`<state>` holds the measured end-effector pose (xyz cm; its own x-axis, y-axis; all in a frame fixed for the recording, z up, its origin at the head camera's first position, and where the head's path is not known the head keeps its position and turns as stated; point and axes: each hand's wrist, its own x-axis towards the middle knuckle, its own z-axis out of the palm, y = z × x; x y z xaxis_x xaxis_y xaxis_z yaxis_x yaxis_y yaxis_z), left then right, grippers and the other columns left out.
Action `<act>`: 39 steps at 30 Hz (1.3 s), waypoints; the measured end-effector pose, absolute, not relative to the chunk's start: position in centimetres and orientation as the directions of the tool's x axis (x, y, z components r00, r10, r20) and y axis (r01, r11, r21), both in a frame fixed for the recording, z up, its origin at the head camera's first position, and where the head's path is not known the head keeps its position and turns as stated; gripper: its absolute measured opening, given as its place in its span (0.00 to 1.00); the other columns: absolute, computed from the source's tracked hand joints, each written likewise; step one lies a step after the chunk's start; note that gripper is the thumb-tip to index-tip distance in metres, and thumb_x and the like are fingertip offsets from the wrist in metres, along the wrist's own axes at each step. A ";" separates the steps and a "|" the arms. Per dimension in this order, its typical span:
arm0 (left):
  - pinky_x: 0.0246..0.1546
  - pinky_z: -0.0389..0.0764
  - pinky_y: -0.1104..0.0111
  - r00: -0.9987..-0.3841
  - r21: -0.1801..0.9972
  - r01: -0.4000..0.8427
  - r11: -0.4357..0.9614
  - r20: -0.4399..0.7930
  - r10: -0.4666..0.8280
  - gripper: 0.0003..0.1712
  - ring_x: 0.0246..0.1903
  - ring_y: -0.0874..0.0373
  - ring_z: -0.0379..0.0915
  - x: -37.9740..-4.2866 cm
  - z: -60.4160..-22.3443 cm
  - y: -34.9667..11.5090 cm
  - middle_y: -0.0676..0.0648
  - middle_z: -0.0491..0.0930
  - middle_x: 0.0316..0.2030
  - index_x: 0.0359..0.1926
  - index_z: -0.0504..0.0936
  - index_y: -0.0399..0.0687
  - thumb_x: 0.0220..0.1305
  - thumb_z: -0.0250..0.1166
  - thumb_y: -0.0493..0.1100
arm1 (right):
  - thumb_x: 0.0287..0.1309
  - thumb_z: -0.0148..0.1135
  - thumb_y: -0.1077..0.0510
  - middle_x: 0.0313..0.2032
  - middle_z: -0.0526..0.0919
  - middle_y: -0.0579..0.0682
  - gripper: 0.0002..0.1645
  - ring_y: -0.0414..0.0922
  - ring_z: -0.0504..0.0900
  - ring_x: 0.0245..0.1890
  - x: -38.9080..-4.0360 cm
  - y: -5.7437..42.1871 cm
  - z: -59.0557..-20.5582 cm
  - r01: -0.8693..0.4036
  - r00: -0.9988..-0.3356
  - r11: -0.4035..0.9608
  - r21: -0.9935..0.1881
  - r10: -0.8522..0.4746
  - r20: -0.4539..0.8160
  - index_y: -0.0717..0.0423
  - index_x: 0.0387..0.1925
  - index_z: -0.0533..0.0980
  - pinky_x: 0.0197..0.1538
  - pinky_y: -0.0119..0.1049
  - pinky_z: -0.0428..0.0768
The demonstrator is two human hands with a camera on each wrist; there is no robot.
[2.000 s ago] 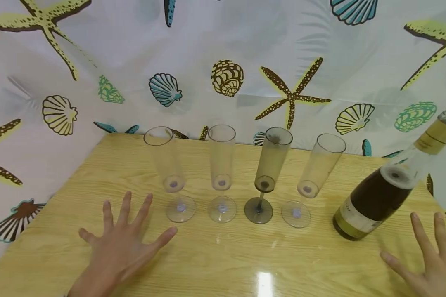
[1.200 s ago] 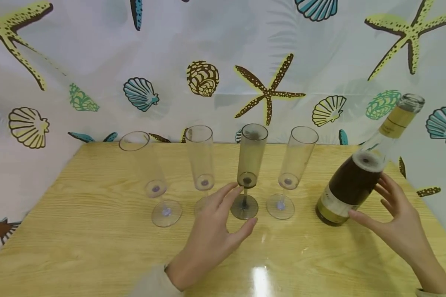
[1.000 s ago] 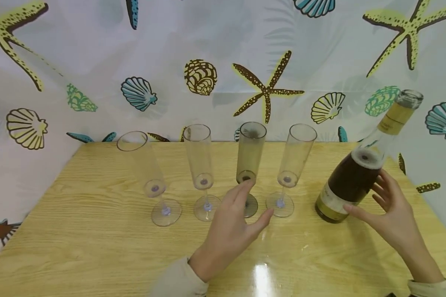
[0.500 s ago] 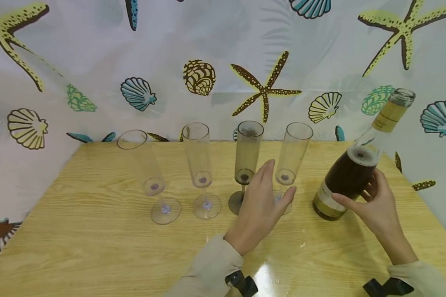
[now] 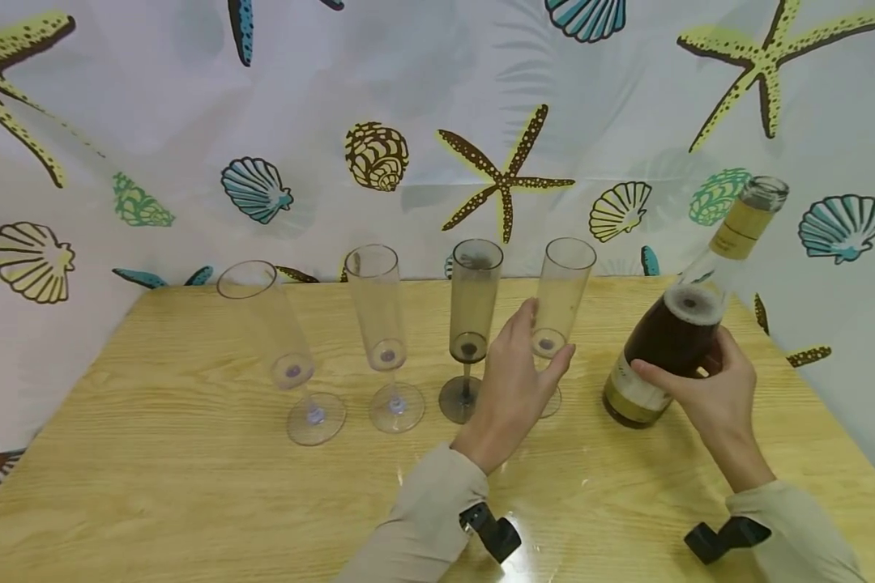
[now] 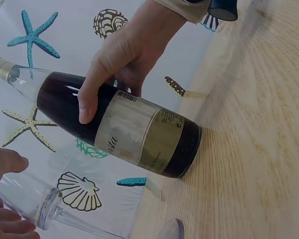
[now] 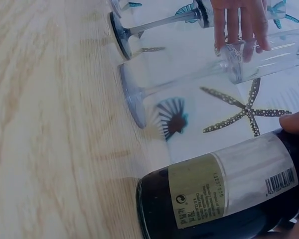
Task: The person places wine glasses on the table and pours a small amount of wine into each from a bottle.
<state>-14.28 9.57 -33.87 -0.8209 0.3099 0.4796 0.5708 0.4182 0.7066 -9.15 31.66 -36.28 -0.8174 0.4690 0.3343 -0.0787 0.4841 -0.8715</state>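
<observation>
Head view, right hand point(image 5: 720, 394) gripping bottle point(image 5: 671, 340), left hand point(image 5: 509, 389) half-spread, perhaps touching rightmost glass point(image 5: 564, 295)

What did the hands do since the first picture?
The left hand moved right, over to the rightmost glass. The right hand moved left and took hold of the bottle. The bottle and all four glasses stayed standing where they were.
</observation>
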 end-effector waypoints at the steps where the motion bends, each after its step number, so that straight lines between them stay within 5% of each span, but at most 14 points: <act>1: 0.52 0.80 0.65 -0.820 0.711 0.572 0.410 0.483 0.307 0.37 0.57 0.49 0.73 -14.4 -33.9 9.6 0.37 0.73 0.58 0.68 0.61 0.34 0.65 0.64 0.46 | 0.38 0.80 0.60 0.48 0.78 0.38 0.43 0.31 0.78 0.44 -9.1 31.6 -36.3 -0.080 -0.810 0.485 -0.871 0.477 0.340 0.45 0.61 0.72 0.42 0.20 0.77; 8: 0.54 0.78 0.62 -0.819 0.732 0.571 0.371 0.485 0.305 0.35 0.58 0.50 0.71 -14.5 -34.0 9.6 0.40 0.72 0.60 0.68 0.61 0.39 0.65 0.64 0.44 | 0.31 0.82 0.64 0.42 0.80 0.33 0.45 0.28 0.79 0.39 -8.8 31.8 -36.2 -0.096 -0.769 0.541 -0.835 0.493 0.407 0.45 0.57 0.76 0.39 0.18 0.76; 18: 0.53 0.79 0.65 -0.805 0.729 0.593 0.344 0.532 0.261 0.32 0.56 0.49 0.74 -14.9 -33.6 9.7 0.38 0.75 0.56 0.64 0.66 0.36 0.63 0.66 0.40 | 0.17 0.85 0.67 0.39 0.76 0.18 0.52 0.21 0.77 0.38 -9.1 33.3 -35.5 -0.241 -0.703 0.724 -0.646 0.329 0.631 0.49 0.56 0.79 0.37 0.12 0.73; 25: 0.52 0.80 0.66 -0.790 0.718 0.613 0.331 0.551 0.269 0.31 0.55 0.48 0.75 -14.9 -33.6 9.7 0.37 0.76 0.55 0.64 0.67 0.35 0.63 0.65 0.40 | 0.15 0.84 0.64 0.41 0.85 0.61 0.50 0.15 0.71 0.36 -9.1 34.7 -34.5 -0.249 -0.676 0.840 -0.483 0.207 0.708 0.59 0.54 0.79 0.37 0.07 0.65; 29: 0.51 0.80 0.66 -0.794 0.724 0.608 0.325 0.546 0.269 0.30 0.54 0.48 0.75 -14.9 -33.6 9.7 0.37 0.76 0.55 0.63 0.68 0.34 0.63 0.66 0.39 | 0.15 0.84 0.62 0.42 0.84 0.66 0.51 0.42 0.85 0.33 -9.1 35.4 -33.6 -0.224 -0.682 0.887 -0.405 0.154 0.715 0.59 0.55 0.78 0.36 0.07 0.61; 32: 0.50 0.80 0.67 -0.800 0.730 0.599 0.330 0.536 0.268 0.30 0.53 0.49 0.75 -14.8 -33.7 9.7 0.38 0.77 0.54 0.63 0.68 0.35 0.63 0.66 0.40 | 0.16 0.84 0.61 0.44 0.83 0.67 0.53 0.64 0.83 0.35 -9.0 35.8 -32.9 -0.212 -0.697 0.913 -0.347 0.108 0.709 0.58 0.57 0.77 0.36 0.15 0.68; 39: 0.49 0.81 0.67 -0.785 0.715 0.620 0.324 0.566 0.251 0.30 0.52 0.50 0.76 -14.9 -33.7 9.6 0.38 0.78 0.53 0.62 0.69 0.35 0.62 0.66 0.39 | 0.14 0.85 0.64 0.47 0.81 0.69 0.57 0.67 0.81 0.42 -8.8 36.4 -30.8 -0.222 -0.709 0.946 -0.237 0.010 0.705 0.58 0.60 0.74 0.41 0.56 0.81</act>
<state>-14.88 9.56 -33.73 -0.7850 0.2510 0.5664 0.6195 0.3239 0.7150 -8.80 36.36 -30.76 -0.7091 0.0104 0.7050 -0.2221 0.9457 -0.2374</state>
